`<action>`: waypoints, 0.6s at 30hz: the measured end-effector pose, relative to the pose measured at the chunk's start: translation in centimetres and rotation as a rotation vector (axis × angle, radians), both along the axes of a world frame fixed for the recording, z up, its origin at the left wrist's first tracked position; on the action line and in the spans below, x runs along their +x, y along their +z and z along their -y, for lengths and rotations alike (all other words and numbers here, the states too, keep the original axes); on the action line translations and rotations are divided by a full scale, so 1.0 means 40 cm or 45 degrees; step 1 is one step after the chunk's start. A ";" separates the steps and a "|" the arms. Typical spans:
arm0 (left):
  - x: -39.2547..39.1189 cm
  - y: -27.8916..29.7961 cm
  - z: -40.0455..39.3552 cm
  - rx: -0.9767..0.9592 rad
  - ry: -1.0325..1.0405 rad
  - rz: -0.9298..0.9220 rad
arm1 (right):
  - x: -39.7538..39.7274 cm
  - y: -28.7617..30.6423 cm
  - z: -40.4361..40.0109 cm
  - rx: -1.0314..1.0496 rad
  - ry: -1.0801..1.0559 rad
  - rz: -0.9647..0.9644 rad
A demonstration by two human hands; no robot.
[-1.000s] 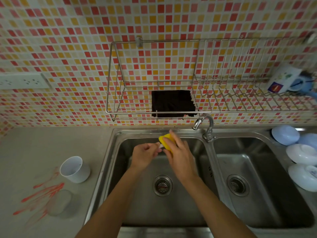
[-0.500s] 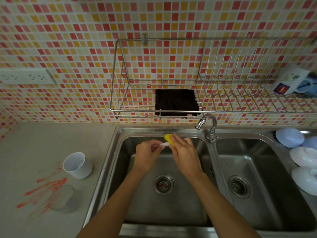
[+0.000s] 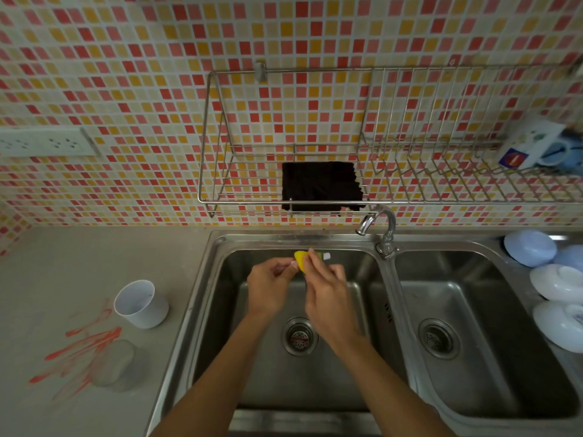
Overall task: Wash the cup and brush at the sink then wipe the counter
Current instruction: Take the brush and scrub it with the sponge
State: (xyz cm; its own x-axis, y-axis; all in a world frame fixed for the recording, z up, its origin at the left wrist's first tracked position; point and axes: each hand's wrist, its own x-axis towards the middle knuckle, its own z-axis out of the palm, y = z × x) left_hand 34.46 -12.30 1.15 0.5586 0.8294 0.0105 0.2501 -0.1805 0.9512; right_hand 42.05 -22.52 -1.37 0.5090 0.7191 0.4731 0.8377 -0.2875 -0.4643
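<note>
L hand [image 3: 269, 290] pinches brush [image 3: 326, 256] handle | R hand [image 3: 328, 296] grips yellow sponge [image 3: 301, 260] on it, above left sink basin [image 3: 227, 298] | white cup [image 3: 141, 304] upright on counter [image 3: 94, 257], beside red smears [image 3: 82, 345]

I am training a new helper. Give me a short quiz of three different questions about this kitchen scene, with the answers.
1. True or false: the white cup stands inside the left basin.
2. Which thing hangs on the wire rack above the tap? A) black cloth B) green towel C) metal pan
3. Fill in: the red streaks lie on the ____.

Key
1. False; it stands on the counter, left of the sink.
2. A, the black cloth.
3. Counter.
</note>
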 end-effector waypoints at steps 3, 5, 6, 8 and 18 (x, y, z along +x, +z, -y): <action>-0.004 -0.004 0.001 -0.090 0.012 0.072 | 0.043 0.007 -0.004 0.042 -0.166 -0.142; -0.003 -0.004 0.001 -0.129 0.018 0.105 | 0.034 0.014 -0.008 0.048 -0.163 -0.172; -0.002 -0.005 -0.003 -0.174 0.020 0.127 | 0.013 0.015 -0.014 0.040 -0.088 -0.138; -0.004 -0.011 -0.011 -0.260 0.020 0.164 | -0.015 0.010 -0.014 0.034 0.041 -0.071; -0.014 0.006 -0.021 -0.457 0.027 0.214 | -0.042 -0.010 -0.005 0.132 0.061 -0.042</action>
